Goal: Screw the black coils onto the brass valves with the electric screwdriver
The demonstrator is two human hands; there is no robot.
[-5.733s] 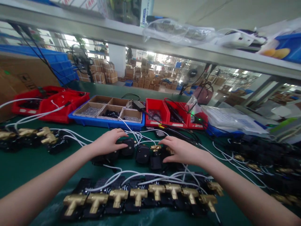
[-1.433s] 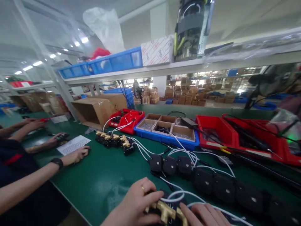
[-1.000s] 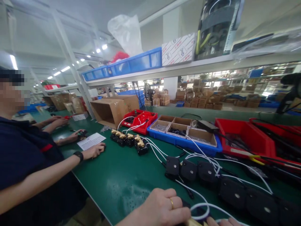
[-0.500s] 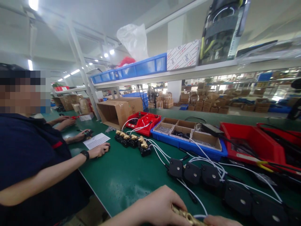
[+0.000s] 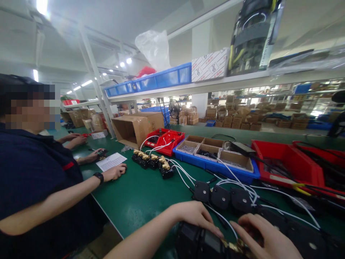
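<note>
Over a black unit with brass fittings (image 5: 199, 241) at the bottom edge lies my left hand (image 5: 198, 216), its fingers wrapped over the top. My right hand (image 5: 265, 233) is at the brass end of the unit, fingers curled; what its fingertips hold is hidden. Black square units (image 5: 222, 197) with white cables lie in a row behind my hands. Farther left on the green table stand several black units with brass fittings (image 5: 164, 167).
A blue tray (image 5: 215, 167) with cardboard compartments and red bins (image 5: 288, 162) line the back. A cardboard box (image 5: 132, 129) is at the back left. At the left a person's hand (image 5: 115, 172) rests beside a printed sheet (image 5: 111, 162). A shelf (image 5: 172, 90) runs overhead.
Both my hands have risen farther into view, with the right hand now largely visible. The unit's black body has come into view below my left hand.
</note>
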